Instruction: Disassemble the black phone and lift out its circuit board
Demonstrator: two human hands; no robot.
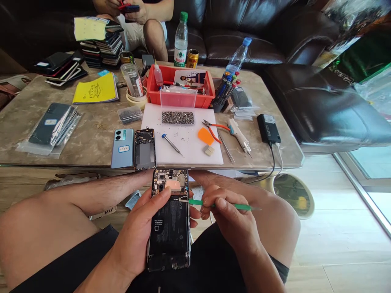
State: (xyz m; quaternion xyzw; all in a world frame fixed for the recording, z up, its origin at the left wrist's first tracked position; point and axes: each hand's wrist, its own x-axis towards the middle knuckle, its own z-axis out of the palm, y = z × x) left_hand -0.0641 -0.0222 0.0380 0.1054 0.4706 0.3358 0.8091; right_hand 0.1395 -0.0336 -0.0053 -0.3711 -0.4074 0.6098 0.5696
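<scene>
An opened smartphone [169, 228] lies in my left hand [137, 228], its circuit board and black battery showing. My left thumb presses near the copper-coloured patch at the top, and the fingertips come round the right edge. Between the thumb and fingers of my right hand [230, 211] is a thin green pry tool [197, 202]. Its pale tip is at the phone, by the upper edge of the battery; whether it touches I cannot tell. Just beyond, on the table's edge, are a blue phone back cover [122, 142] and a bare phone frame [145, 152].
On a white mat [152, 118] lie a screw box [178, 118], a screwdriver [172, 145], orange-handled cutters [212, 130] and loose screws. Behind stands a red bin [203, 97]. To the right are an electric screwdriver [240, 136] and a black charger [269, 129]. Another person's hands [139, 14] hold a phone.
</scene>
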